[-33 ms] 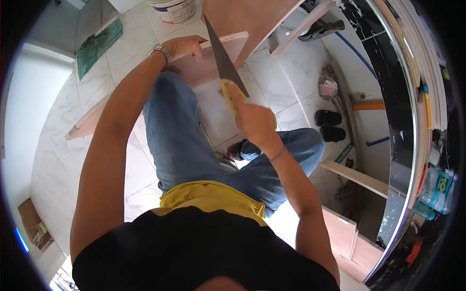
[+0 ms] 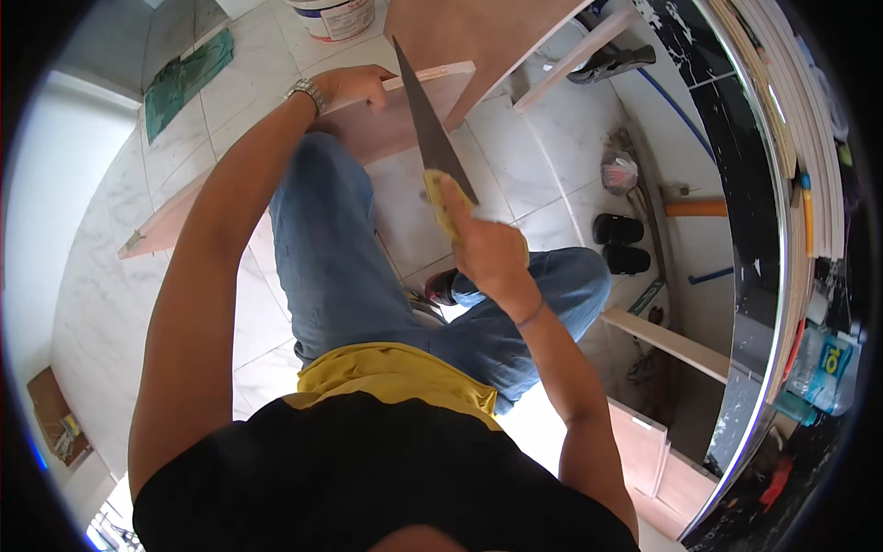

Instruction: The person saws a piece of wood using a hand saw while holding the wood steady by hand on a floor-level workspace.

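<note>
With my right hand I am gripping the saw; with my left hand I am pinching the board, ideally bracing it and keeping strokes straight.

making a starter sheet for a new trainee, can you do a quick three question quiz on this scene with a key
1. Multiple choice: what does the right hand hold?
a) a hammer
b) a yellow-handled saw
c) a paintbrush

2. True or false: a metal wristband is worn on the left wrist.

3. Fill the gap: the left hand holds the upper edge of a ______.

Key
1. b
2. True
3. wooden board
</note>
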